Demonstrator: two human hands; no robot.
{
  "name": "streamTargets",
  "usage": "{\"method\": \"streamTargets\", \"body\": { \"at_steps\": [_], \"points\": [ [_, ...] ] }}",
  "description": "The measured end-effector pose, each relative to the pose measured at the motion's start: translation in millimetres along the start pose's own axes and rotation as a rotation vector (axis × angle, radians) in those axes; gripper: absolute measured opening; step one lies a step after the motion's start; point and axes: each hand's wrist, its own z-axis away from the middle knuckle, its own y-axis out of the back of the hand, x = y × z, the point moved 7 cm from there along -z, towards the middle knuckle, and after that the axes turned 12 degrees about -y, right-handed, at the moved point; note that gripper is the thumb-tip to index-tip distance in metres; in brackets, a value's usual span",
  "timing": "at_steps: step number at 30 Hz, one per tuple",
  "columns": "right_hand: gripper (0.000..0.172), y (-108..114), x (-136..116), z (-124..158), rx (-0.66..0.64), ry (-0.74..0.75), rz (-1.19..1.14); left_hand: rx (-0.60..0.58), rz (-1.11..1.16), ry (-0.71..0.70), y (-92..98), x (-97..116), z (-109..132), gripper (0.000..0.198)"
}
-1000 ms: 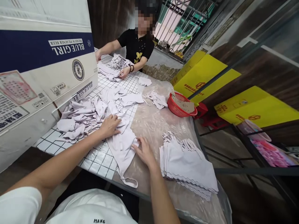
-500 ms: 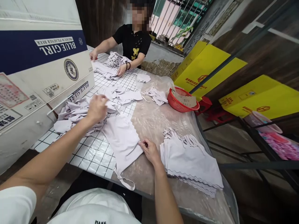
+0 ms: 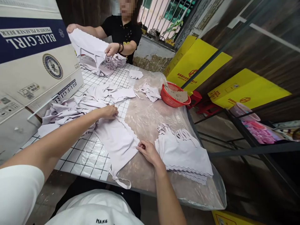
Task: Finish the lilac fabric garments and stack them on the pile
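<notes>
A pale lilac garment (image 3: 117,140) lies spread on the table before me, its loose strap hanging toward the front edge. At its upper edge my left hand (image 3: 109,112) has its fingers closed and pointing down on the cloth. My right hand (image 3: 147,150) pinches the garment's right edge between thumb and fingers. Right of that hand lies a neat stack of similar garments (image 3: 182,151) with scalloped edges. A crumpled heap of the same cloth (image 3: 67,109) sits to the left, partly behind my left forearm.
A large carton (image 3: 30,65) stands at the left. Across the table (image 3: 90,157), a person in black (image 3: 124,34) holds up a pale garment. More cloth pieces (image 3: 150,92) and a red basket (image 3: 174,95) lie toward the back. Dark metal bars (image 3: 253,151) run along the right.
My left hand has come down and right from above the heap to the garment's upper edge. My right hand keeps its pinch. The other person has lifted a garment off the table. The view has shifted slightly.
</notes>
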Motion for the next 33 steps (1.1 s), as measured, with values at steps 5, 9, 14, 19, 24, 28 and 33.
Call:
{"method": "streamTargets", "body": {
  "at_steps": [5,9,14,19,24,28,33],
  "points": [
    [0.021,26,-16,17,-0.017,0.072,-0.250,0.043,0.275,0.033,22.1,-10,24,0.024],
    [0.031,63,-20,37,0.022,0.057,-0.437,0.217,0.681,0.091,66.1,0,53,0.031],
    [0.030,112,-37,52,0.094,0.146,-0.271,0.535,0.650,0.203,147.4,16,85,0.024],
    [0.032,156,-65,14,0.191,0.124,0.307,0.269,0.306,0.132,203.3,38,67,0.018],
    [0.028,248,-125,-31,0.623,-0.022,0.699,0.403,-0.284,0.253,300.5,60,50,0.035],
    [0.050,311,-186,-12,0.988,0.010,0.648,0.647,-0.437,0.315,367.6,98,65,0.059],
    [0.043,301,-194,15,1.047,0.095,0.602,0.733,-0.428,0.235,357.7,121,84,0.059]
  ]
}}
